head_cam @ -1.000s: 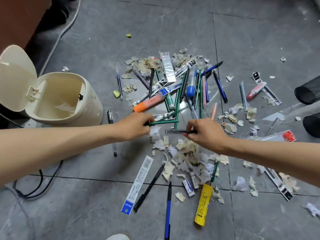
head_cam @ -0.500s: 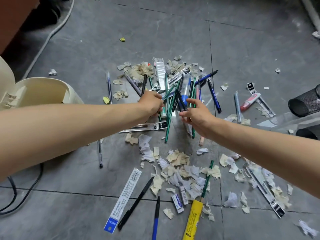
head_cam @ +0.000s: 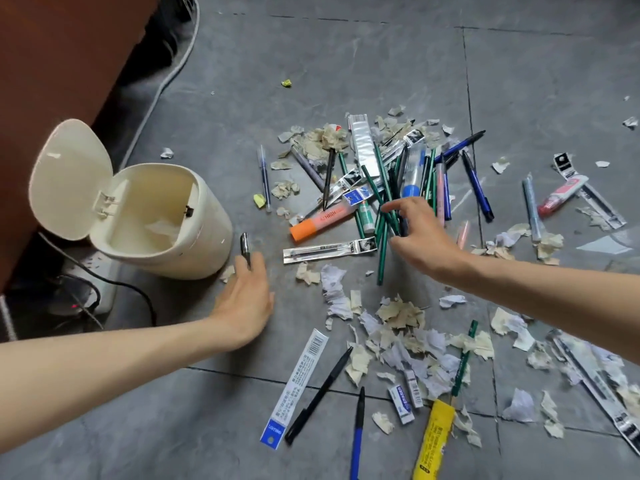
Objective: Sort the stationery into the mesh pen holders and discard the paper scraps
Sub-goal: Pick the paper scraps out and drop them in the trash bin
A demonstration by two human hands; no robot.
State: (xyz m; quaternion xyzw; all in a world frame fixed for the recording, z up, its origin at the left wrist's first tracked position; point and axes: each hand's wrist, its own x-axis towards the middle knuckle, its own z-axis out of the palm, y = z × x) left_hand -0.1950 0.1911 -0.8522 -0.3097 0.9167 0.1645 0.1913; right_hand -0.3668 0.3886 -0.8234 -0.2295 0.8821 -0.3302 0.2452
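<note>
Two of my bare hands reach over a grey tiled floor (head_cam: 346, 64) littered with stationery. My left hand (head_cam: 244, 299), left of centre, lies low over the floor with its fingers loosely spread, the fingertips touching a dark pen (head_cam: 245, 247) that lies just beside the cream bin (head_cam: 166, 230); nothing is pinched yet. That bin stands at the left of the frame with its lid (head_cam: 69, 178) swung open and a scrap of paper inside. My right hand (head_cam: 426, 237), right of centre, is spread with fingers curling around a bundle of green pencils (head_cam: 382, 233) in the heap; whether they are fully gripped I cannot tell.

Most pens and pencils sit in a tangled pile (head_cam: 398, 174) in the upper middle, with an orange highlighter (head_cam: 320, 221) and a clear packaged refill (head_cam: 329, 250) at its lower left edge. Torn paper scraps (head_cam: 405, 327) spread across the lower middle and right. Near the bottom edge lie a white barcode strip (head_cam: 298, 386), a black pen (head_cam: 320, 393), a blue pen (head_cam: 357, 434), an eraser (head_cam: 401, 403) and a yellow packet (head_cam: 433, 441). A red-and-white correction tape (head_cam: 562, 195) rests at the upper right.
</note>
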